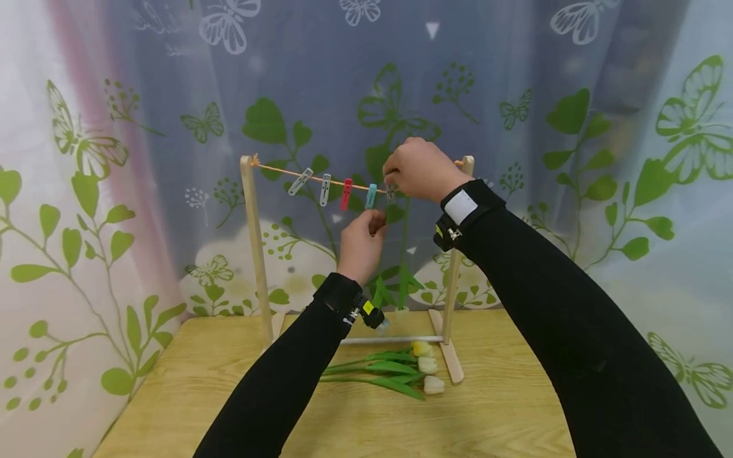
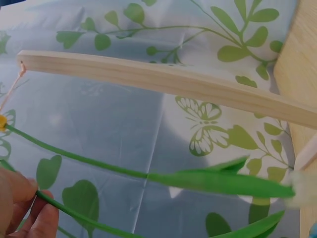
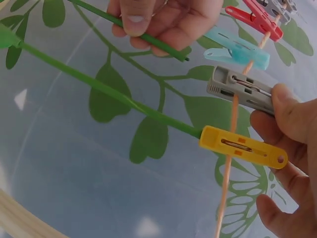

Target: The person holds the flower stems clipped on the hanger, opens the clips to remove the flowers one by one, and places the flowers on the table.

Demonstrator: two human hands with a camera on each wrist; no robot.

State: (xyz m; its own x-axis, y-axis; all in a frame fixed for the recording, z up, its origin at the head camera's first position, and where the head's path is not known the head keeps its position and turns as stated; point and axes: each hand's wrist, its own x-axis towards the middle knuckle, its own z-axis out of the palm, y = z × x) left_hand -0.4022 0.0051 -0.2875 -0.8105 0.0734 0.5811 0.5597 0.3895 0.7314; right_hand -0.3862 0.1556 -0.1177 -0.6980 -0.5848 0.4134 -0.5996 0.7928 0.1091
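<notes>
Leaf-and-butterfly curtain (image 1: 321,83) backs the wooden tabletop (image 1: 504,381), where tulips (image 1: 427,365) lie. Left-hand grip (image 1: 361,248) pinches a green stem (image 3: 171,50), its bare end slanting toward, yet apart from, the gray clothespin (image 3: 242,90) on the cord (image 3: 226,183), pinched by the right-hand grip (image 1: 420,168); roughly parallel, another stem (image 3: 99,84) hangs from the yellow clothespin (image 3: 262,152).

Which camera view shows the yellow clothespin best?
The right wrist view: the yellow clothespin appears whole, clipped on the orange cord and gripping a green stem. The left wrist view catches only a yellow bit at its left edge; in the head view it isn't visible, apparently behind the right hand.
</notes>
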